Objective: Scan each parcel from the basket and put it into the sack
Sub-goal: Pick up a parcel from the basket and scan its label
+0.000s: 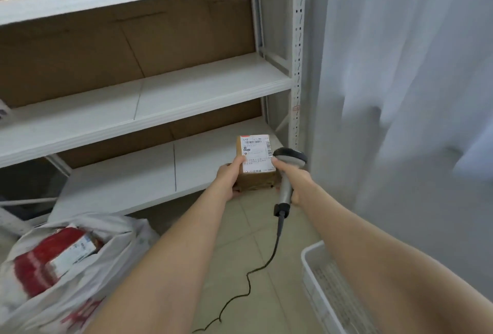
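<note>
Head: left hand [229,176] grips parcel [256,152], right hand [296,179] grips scanner [290,158].

The parcel [257,180] is showing brown cardboard, its white label [254,153] carrying black barcode stripes and a red top edge. The scanner [285,187] is gleaming grey with a black cable [279,225]; the sack [125,232] is showing white with red print.

The white plastic basket [310,256] runs off the bottom edge; print on the brown cardboard parcel [257,181] is too tiny to read.

Single head-worn wide-angle view, forward and down toward low shelving [186,99]
</note>
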A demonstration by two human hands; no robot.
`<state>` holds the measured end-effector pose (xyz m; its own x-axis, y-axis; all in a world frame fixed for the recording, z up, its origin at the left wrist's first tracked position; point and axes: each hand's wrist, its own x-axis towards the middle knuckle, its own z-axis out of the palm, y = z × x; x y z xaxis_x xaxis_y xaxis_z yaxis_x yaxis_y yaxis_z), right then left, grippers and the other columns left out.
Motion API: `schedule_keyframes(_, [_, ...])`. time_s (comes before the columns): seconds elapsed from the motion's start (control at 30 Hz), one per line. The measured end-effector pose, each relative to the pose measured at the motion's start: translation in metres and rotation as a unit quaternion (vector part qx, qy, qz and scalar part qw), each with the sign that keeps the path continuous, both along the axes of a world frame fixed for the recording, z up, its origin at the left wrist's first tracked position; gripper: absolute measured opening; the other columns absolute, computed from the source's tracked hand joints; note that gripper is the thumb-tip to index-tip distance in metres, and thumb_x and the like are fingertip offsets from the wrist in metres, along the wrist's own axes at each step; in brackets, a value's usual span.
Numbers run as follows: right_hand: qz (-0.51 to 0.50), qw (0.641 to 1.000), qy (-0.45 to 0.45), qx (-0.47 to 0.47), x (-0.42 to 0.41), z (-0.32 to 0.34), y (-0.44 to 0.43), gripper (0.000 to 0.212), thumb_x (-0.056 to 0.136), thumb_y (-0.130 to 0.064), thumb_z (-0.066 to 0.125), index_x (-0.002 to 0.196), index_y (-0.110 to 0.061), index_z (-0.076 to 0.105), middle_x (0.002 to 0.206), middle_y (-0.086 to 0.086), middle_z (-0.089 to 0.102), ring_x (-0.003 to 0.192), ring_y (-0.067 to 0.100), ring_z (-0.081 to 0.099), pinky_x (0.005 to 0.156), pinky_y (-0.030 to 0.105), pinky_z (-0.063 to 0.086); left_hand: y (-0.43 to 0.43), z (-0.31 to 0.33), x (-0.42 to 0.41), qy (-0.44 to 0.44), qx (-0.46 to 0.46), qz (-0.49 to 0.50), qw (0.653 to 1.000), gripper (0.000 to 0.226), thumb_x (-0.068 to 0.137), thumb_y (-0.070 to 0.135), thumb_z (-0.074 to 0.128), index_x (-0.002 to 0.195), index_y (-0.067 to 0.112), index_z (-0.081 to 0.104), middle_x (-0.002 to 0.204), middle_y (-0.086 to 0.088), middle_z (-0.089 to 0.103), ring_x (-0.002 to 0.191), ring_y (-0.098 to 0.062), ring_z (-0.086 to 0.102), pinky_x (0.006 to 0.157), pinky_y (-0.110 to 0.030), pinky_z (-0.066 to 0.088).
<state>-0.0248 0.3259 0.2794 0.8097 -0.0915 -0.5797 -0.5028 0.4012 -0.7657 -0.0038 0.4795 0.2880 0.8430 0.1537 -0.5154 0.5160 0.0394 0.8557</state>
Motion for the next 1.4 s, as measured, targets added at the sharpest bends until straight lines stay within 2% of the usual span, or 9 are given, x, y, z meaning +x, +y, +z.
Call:
schedule_keyframes(0.27, [0.084,0.996,-0.007,-0.003,0.001,-0.002,0.162,0.054,0.075,-0.025,0.083,0.119,-0.009,0.057,0.105,0.013,0.069,0.092,0.027,0.067,0.06,0.033,0.057,0.177,0.008,-0.038,0.012,-0.066,-0.028,0.997,0.018,0.09,0.026,0.06,0.106,0.018,0.058,0.103,-0.013,0.062,0.097,-0.028,0.061,0.093,-0.049,0.051])
schedule_keyframes(0.4, [0.13,0.991,-0.02,-0.01,0.003,-0.013,0.273,0.049,0.078,-0.022,0.08,0.12,-0.007,0.059,0.107,0.013,0.07,0.09,0.026,0.067,0.057,0.03,0.053,0.285,0.001,-0.059,0.003,-0.063,-0.009,0.998,0.029,0.089,0.028,0.064,0.116,0.022,0.058,0.106,-0.009,0.066,0.097,-0.024,0.064,0.087,-0.043,0.055])
schedule_keyframes(0.5, [0.151,0.988,-0.016,-0.002,-0.001,-0.023,0.354,0.049,0.076,-0.022,0.081,0.118,-0.007,0.06,0.107,0.014,0.07,0.091,0.026,0.068,0.064,0.032,0.057,0.36,-0.01,-0.073,-0.013,-0.027,0.037,0.999,0.033,0.089,0.034,0.062,0.12,0.024,0.057,0.1,-0.005,0.068,0.091,-0.021,0.064,0.078,-0.036,0.056])
schedule_keyframes(0.7, [0.222,0.975,0.017,0.0,-0.003,-0.054,0.48,0.058,0.067,-0.028,0.087,0.115,-0.009,0.063,0.103,0.013,0.071,0.092,0.029,0.069,0.082,0.044,0.059,0.481,-0.048,-0.089,-0.013,0.003,0.135,0.991,0.035,0.09,0.032,0.058,0.124,0.022,0.056,0.109,-0.003,0.067,0.098,-0.02,0.064,0.09,-0.044,0.054])
schedule_keyframes(0.93, [0.259,0.965,0.05,0.018,0.021,-0.092,0.584,0.051,0.079,-0.019,0.08,0.121,-0.004,0.056,0.112,0.016,0.063,0.08,0.025,0.065,0.046,0.025,0.052,0.593,-0.089,-0.073,0.033,0.083,0.233,0.968,0.068,0.074,0.033,0.068,0.138,0.027,0.044,0.123,-0.004,0.059,0.104,-0.025,0.061,0.088,-0.044,0.054])
schedule_keyframes(1.0, [0.269,0.961,0.06,0.023,0.034,-0.099,0.611,0.046,0.082,-0.019,0.077,0.12,-0.004,0.054,0.105,0.015,0.061,0.073,0.023,0.064,0.048,0.027,0.052,0.625,-0.096,-0.064,0.042,0.139,0.237,0.961,0.075,0.072,0.032,0.069,0.141,0.027,0.04,0.13,-0.003,0.054,0.109,-0.027,0.059,0.093,-0.045,0.052])
schedule_keyframes(1.17, [0.28,0.956,0.091,-0.021,0.058,-0.136,0.667,0.041,0.08,-0.024,0.078,0.109,-0.004,0.058,0.089,0.013,0.062,0.076,0.024,0.063,0.082,0.038,0.056,0.708,-0.139,-0.048,0.117,0.277,0.201,0.932,0.095,0.046,0.037,0.068,0.137,0.041,0.04,0.132,-0.009,0.049,0.103,-0.034,0.061,0.088,-0.046,0.053])
schedule_keyframes(1.23, [0.285,0.951,0.108,-0.043,0.062,-0.151,0.683,0.045,0.075,-0.027,0.081,0.108,-0.003,0.062,0.087,0.013,0.062,0.077,0.027,0.062,0.086,0.042,0.056,0.723,-0.149,-0.042,0.147,0.323,0.145,0.924,0.093,0.053,0.031,0.068,0.141,0.037,0.037,0.133,-0.014,0.045,0.11,-0.033,0.054,0.094,-0.042,0.05])
schedule_keyframes(1.4, [0.244,0.957,0.15,-0.055,0.069,-0.188,0.71,0.047,0.072,-0.027,0.084,0.107,-0.005,0.061,0.094,0.013,0.059,0.084,0.029,0.058,0.065,0.037,0.055,0.746,-0.172,-0.016,0.167,0.373,-0.002,0.913,0.085,0.076,0.008,0.063,0.147,0.037,0.025,0.139,-0.021,0.025,0.123,-0.036,0.04,0.094,-0.041,0.05])
